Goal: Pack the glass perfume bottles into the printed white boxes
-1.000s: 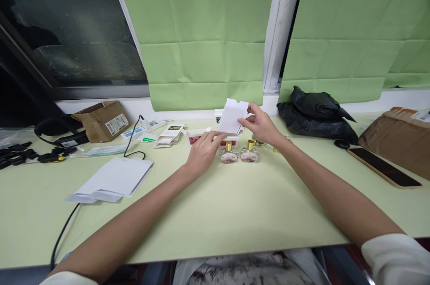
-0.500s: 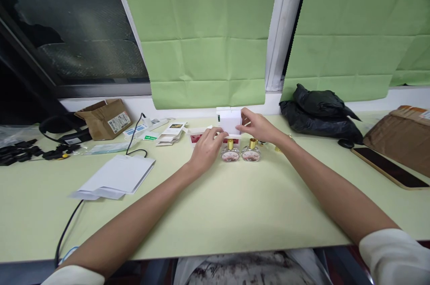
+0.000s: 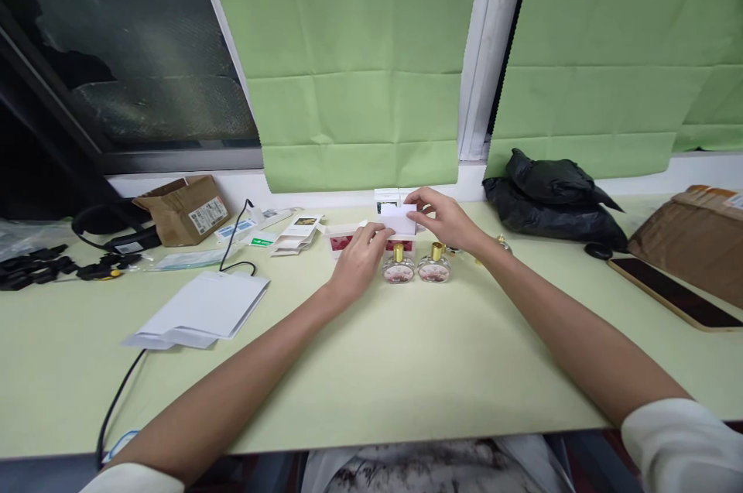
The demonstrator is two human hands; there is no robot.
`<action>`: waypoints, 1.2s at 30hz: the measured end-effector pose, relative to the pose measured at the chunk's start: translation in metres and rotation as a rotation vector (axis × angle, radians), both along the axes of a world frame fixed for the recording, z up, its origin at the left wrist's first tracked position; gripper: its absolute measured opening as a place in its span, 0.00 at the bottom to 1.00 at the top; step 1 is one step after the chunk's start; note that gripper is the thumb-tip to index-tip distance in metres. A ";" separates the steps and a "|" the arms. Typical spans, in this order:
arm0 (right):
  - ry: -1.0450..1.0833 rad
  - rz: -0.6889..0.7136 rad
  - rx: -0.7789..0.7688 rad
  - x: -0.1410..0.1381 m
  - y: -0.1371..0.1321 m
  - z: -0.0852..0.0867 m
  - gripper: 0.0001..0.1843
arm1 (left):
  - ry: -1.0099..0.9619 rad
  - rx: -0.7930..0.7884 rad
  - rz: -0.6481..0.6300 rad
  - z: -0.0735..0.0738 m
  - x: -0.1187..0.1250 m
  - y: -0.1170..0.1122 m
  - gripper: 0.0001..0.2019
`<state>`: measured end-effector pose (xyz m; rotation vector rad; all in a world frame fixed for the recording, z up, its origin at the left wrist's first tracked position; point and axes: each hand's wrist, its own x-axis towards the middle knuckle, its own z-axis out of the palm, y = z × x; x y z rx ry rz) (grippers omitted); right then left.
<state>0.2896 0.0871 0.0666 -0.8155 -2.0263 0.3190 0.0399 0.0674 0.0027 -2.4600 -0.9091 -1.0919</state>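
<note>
Two clear perfume bottles with gold necks and pink oval labels, the left bottle (image 3: pixel 398 272) and the right bottle (image 3: pixel 434 270), stand side by side near the middle of the table. Just behind them is a white panel (image 3: pixel 399 220), perhaps a card or a box flap. My right hand (image 3: pixel 444 220) pinches its upper right edge between thumb and fingers. At its lower left, the curled fingers of my left hand (image 3: pixel 361 257) close on it. Low white packaging with a dark red pattern (image 3: pixel 341 242) sits behind my left hand, partly covered. A small white box (image 3: pixel 386 198) stands farther back.
Folded white sheets (image 3: pixel 200 309) and a black cable (image 3: pixel 119 400) lie left. Small printed cards (image 3: pixel 299 234) and an open cardboard box (image 3: pixel 184 208) sit behind. To the right are black plastic bags (image 3: pixel 551 195), a phone (image 3: pixel 673 292) and a brown parcel (image 3: pixel 690 241).
The white panel shows lower than before, uncovering more of the small white box behind it. My right hand's fingers have shifted slightly left along its top; my left hand has barely moved.
</note>
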 end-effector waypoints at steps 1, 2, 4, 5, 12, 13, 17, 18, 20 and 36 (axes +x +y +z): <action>-0.015 0.001 0.012 0.000 0.001 0.000 0.08 | -0.011 -0.009 -0.005 0.000 0.000 0.000 0.17; -0.040 -0.003 0.025 0.000 0.002 -0.001 0.07 | -0.021 -0.019 -0.010 0.000 0.000 0.000 0.17; -0.125 -0.018 0.050 -0.001 0.004 -0.002 0.06 | -0.037 -0.038 -0.013 0.000 0.001 0.000 0.17; -0.176 -0.025 0.059 -0.001 0.004 -0.002 0.06 | -0.042 -0.046 -0.017 0.000 0.001 0.000 0.16; -0.346 -0.038 0.032 0.001 0.003 -0.002 0.08 | -0.066 -0.066 -0.037 0.000 0.001 -0.001 0.17; -0.355 -0.046 0.023 0.002 0.003 -0.002 0.08 | -0.075 -0.065 -0.031 0.000 0.002 -0.001 0.17; -0.364 -0.068 0.045 0.000 0.002 -0.004 0.08 | -0.119 -0.105 0.012 0.000 0.004 -0.001 0.19; -0.363 -0.069 0.066 0.000 0.002 -0.005 0.09 | -0.125 -0.120 0.017 0.000 0.005 -0.001 0.20; -0.381 -0.070 0.097 -0.001 0.002 -0.005 0.10 | -0.130 -0.142 0.015 -0.001 0.005 -0.001 0.21; -0.474 -0.091 0.090 -0.001 -0.001 -0.002 0.11 | -0.173 -0.355 -0.025 -0.014 0.004 0.004 0.30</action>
